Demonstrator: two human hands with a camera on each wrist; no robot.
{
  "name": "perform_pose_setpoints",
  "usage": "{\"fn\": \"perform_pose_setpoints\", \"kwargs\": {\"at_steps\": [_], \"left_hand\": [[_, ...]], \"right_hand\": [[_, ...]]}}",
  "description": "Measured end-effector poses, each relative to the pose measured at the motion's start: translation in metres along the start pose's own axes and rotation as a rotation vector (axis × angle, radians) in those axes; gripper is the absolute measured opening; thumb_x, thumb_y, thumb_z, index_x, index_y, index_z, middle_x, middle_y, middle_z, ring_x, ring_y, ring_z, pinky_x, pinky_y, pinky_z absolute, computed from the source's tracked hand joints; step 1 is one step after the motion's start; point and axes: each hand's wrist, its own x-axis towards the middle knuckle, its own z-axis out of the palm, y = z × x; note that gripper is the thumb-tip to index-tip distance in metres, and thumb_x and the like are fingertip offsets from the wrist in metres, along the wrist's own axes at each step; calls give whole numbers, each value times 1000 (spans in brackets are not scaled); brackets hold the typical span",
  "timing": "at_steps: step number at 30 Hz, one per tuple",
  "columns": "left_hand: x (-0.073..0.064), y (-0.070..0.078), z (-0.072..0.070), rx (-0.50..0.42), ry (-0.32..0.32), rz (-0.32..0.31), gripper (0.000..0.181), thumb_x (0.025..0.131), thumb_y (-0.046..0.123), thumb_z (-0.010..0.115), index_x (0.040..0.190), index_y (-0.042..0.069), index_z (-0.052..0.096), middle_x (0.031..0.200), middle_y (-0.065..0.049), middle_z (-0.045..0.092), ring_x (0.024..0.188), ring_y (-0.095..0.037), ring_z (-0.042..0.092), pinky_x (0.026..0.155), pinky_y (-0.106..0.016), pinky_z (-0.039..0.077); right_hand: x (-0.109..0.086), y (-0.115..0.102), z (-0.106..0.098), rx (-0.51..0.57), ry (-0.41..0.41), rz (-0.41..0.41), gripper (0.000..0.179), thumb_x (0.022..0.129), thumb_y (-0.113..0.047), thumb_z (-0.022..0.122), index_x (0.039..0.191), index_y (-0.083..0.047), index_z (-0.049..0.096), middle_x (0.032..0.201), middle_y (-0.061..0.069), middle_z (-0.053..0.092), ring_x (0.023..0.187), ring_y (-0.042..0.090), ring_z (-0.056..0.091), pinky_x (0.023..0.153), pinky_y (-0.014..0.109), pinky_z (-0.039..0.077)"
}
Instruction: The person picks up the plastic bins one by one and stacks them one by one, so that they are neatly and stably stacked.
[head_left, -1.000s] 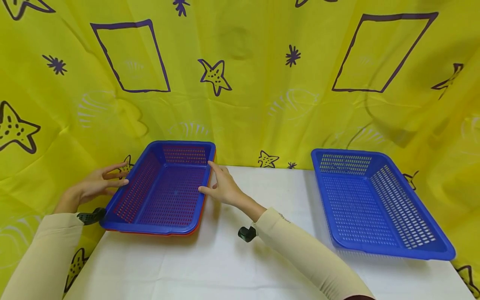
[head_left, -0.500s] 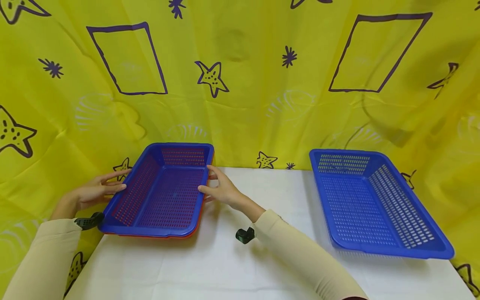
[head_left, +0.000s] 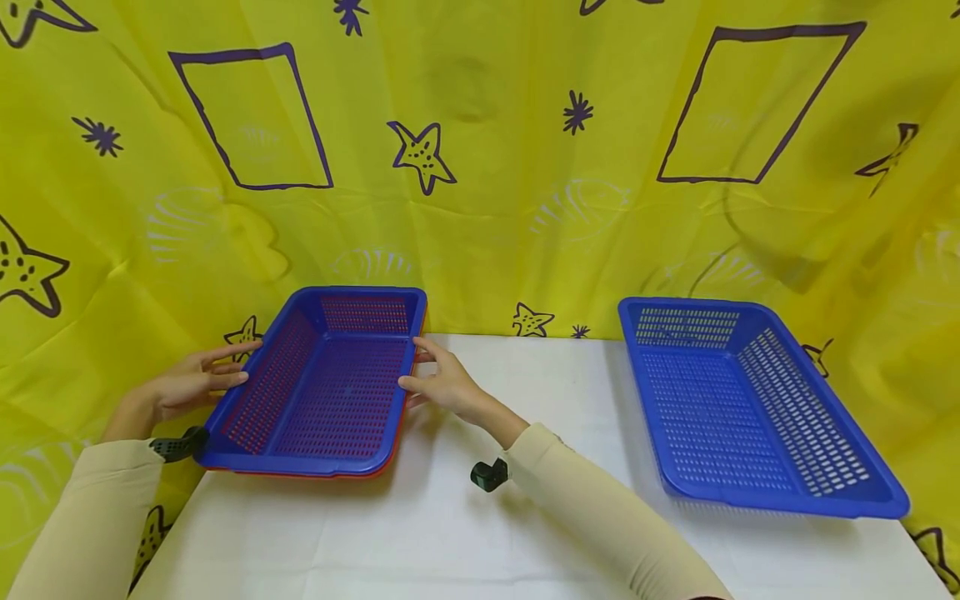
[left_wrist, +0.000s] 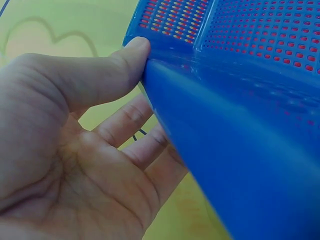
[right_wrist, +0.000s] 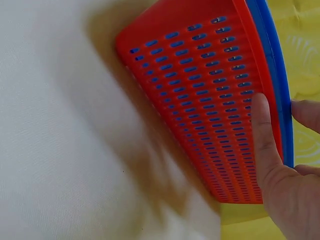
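Observation:
On the left in the head view, a blue plastic basket (head_left: 348, 383) sits nested in a red basket (right_wrist: 200, 90), whose rim shows just below the blue one. My left hand (head_left: 187, 385) is at the left side, its thumb on the blue rim and its fingers beyond and below the edge, as the left wrist view shows. At the opposite side, my right hand (head_left: 450, 383) grips the rims. Two of its digits touch the blue rim while another finger lies against the red outer wall. The red basket's inside is hidden, except for colour through the slots.
A second blue basket (head_left: 727, 408) stands at the right of the white-covered table (head_left: 525, 533). Behind and at the sides hangs a yellow curtain (head_left: 495, 225) with starfish drawings. Dark straps (head_left: 490, 475) stick out at both wrists.
My right hand's fingers have come further round and below the rim. The left fingers have shifted slightly along their edge. The baskets look still; the head view has moved a little.

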Motion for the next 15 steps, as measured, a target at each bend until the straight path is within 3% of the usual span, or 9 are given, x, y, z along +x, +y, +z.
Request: {"fn": "perform_pose_setpoints", "kwargs": {"at_steps": [15], "left_hand": [[1,-2,1,5,5,4,70,107,12,55,166,23,18,161,-42,-1,146,-57,8,92,-25,56]], "right_hand": [[-1,1,0,1,5,-5,81,94,8,68,162,-5,27,137,25,46,77,19,70,86,61,56]]}}
